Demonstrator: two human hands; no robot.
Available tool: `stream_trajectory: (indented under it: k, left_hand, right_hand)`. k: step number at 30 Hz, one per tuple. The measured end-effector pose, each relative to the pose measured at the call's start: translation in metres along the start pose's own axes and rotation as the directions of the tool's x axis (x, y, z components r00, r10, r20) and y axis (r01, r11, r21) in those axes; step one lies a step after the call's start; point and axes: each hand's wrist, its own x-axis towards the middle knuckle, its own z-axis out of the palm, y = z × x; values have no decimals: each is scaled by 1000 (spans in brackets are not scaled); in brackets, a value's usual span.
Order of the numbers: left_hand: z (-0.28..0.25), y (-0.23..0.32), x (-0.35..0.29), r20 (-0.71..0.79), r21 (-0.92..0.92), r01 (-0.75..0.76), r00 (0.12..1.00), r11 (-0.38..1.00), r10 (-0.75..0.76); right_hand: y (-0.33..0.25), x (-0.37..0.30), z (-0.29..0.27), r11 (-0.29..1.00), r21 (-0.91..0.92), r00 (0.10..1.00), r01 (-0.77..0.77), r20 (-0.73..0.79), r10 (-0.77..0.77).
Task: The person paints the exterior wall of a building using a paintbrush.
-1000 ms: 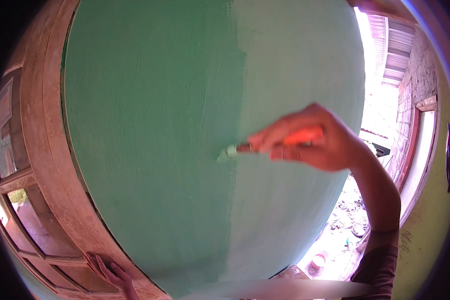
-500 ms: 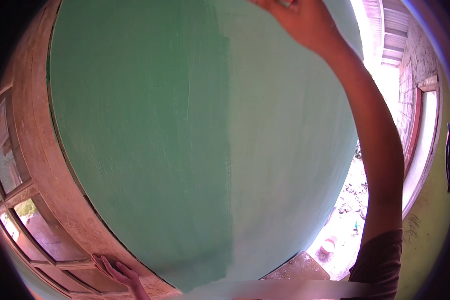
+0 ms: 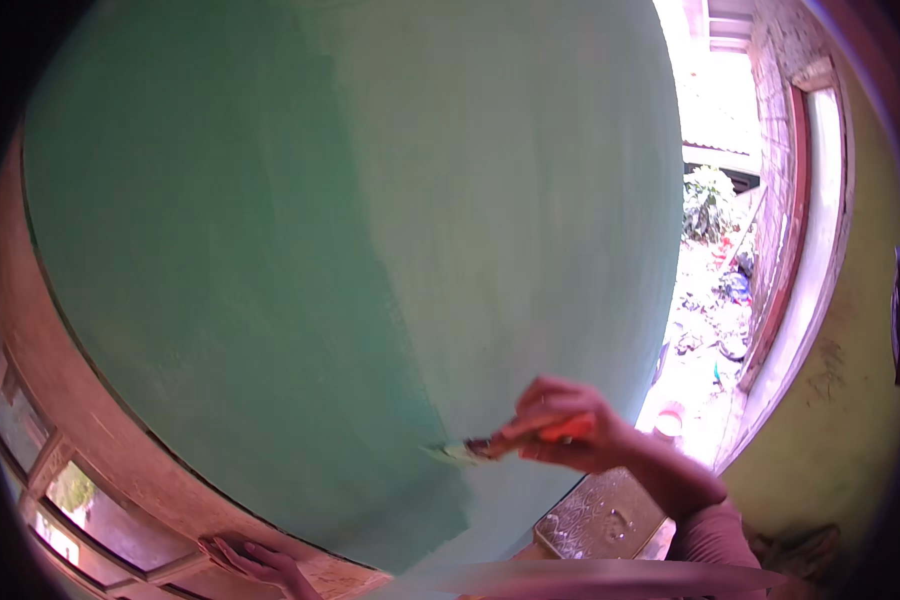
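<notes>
My right hand (image 3: 570,430) grips a paintbrush (image 3: 515,442) with an orange handle; its pale bristles touch the green wall (image 3: 300,250) low down, at the line where darker fresh green meets a paler green area. My left hand (image 3: 255,560) rests flat on the wooden window frame (image 3: 120,440) at the lower left, fingers spread, holding nothing.
A glazed window (image 3: 80,500) lies left of the wall. To the right, an open doorway with a reddish frame (image 3: 780,260) shows a bright yard with plants, scattered items and a small bucket (image 3: 668,422). A yellow-green wall (image 3: 860,330) stands further right. A paint-spattered surface (image 3: 590,520) lies below.
My right hand went from mid-wall up to the top edge, then swept down to the lower part of the wall with the brush. The view tilted downward; the left hand stayed on the frame.
</notes>
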Motion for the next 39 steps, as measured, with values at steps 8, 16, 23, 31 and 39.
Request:
stream_trajectory:
  k: [8,16,23,31,39]
  left_hand:
    - [2,7,0,-28,-35,-53,998,998,52]
    - [-4,3,2,31,13,-39,999,999,39]
    - [-5,-7,1,65,-98,-46,996,994,53]
    - [-30,-3,0,242,-444,166,968,880,-61]
    - [-88,49,-26,490,-801,437,871,410,29]
  right_hand:
    - [36,-163,57,663,106,645,-741,-163,746]
    - [13,-221,91,544,332,416,-771,-384,824]
    - [-44,-215,118,576,535,319,-618,-499,805]
    - [-121,-245,178,500,815,130,-294,-484,865]
    - [-200,-284,241,574,804,134,-156,-558,819]
